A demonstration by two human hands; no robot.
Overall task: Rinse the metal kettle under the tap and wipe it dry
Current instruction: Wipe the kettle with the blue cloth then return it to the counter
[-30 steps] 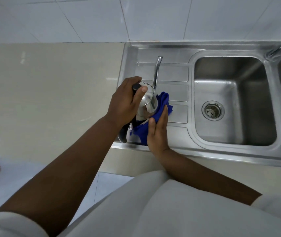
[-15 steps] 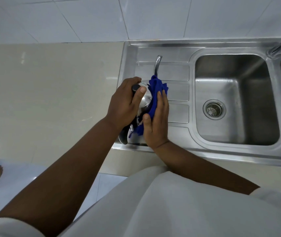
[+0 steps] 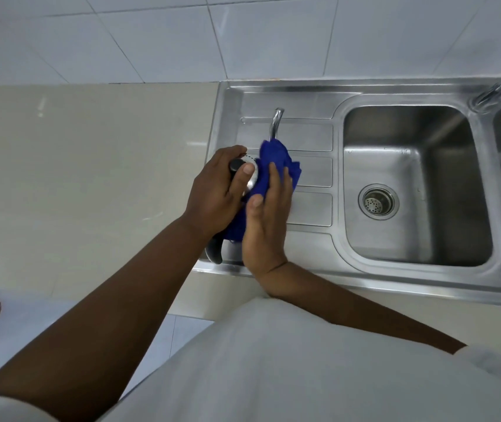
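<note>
Right now we are steadying the metal kettle point(image 3: 250, 181) on the steel draining board point(image 3: 310, 175) left of the sink basin point(image 3: 413, 184). Our left hand point(image 3: 215, 193) is clasping its top, fingers curled around the black knob point(image 3: 236, 164) and thumb pressing the lid. Our right hand point(image 3: 269, 217) is lying flat, fingers extended, pressing the blue cloth point(image 3: 273, 162) against the kettle's side. Its thin spout point(image 3: 275, 123) is sticking up beyond the cloth, and its black handle point(image 3: 216, 249) is showing beneath our left wrist.
</note>
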